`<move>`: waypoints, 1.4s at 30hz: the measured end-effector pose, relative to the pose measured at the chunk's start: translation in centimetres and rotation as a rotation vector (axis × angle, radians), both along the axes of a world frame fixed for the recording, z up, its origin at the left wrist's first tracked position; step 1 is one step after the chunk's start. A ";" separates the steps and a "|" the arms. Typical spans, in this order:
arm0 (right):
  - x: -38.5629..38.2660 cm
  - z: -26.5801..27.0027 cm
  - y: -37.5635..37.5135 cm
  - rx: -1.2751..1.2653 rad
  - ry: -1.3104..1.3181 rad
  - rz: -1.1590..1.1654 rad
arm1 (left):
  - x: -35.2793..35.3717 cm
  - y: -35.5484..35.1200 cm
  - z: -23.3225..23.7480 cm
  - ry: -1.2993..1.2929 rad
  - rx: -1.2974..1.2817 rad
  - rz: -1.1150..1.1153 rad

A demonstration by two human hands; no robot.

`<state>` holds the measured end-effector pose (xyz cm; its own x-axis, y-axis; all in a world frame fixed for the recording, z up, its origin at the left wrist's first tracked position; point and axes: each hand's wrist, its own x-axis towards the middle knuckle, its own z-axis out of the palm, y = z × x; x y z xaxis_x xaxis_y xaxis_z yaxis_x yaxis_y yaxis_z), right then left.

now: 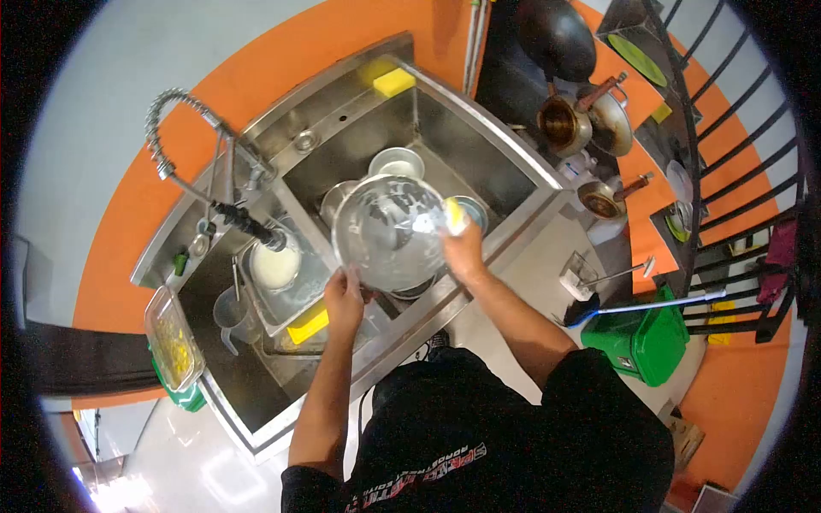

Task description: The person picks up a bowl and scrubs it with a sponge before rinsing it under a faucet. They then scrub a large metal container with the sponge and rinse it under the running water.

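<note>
A large round bowl [389, 235] with soapy streaks is tilted above the right sink basin. My left hand [345, 299] grips its lower left rim with closed fingers. At the bowl's right rim, my right hand [463, 244] is closed on a yellow and white sponge [455, 215]. Behind the bowl, a small metal pot [397, 162] and other dishes sit in the right basin [479, 162], partly hidden. In the left basin are a metal tray [304, 235], a round container with whitish liquid [275, 265] and a clear jug [233, 315].
A spring-hose faucet [244, 224] reaches over the left basin. A yellow sponge [394, 82] lies on the back ledge. A glass dish [175, 342] rests at the left edge. Pans [564, 124] hang at the right, above a green bin [637, 342].
</note>
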<state>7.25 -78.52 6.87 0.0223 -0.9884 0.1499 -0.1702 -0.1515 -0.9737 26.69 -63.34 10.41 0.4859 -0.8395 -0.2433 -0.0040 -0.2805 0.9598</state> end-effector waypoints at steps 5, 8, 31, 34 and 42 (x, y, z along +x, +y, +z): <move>-12.7 0.0 -7.6 0.144 -0.143 -0.264 | 0.9 -2.0 0.7 0.099 -0.136 -0.017; -19.5 -0.3 -12.0 0.252 -0.110 -0.412 | 1.8 -1.9 -1.0 0.003 -0.098 0.036; -28.8 -2.3 -15.5 0.371 -0.300 -0.653 | 2.2 0.1 -3.3 -0.056 0.021 0.053; -28.2 -1.5 -14.9 0.392 -0.400 -0.701 | 1.9 0.0 -2.8 -0.054 0.024 0.052; -29.2 -2.2 -14.5 0.393 -0.374 -0.723 | 1.9 0.6 -2.8 -0.049 0.003 0.057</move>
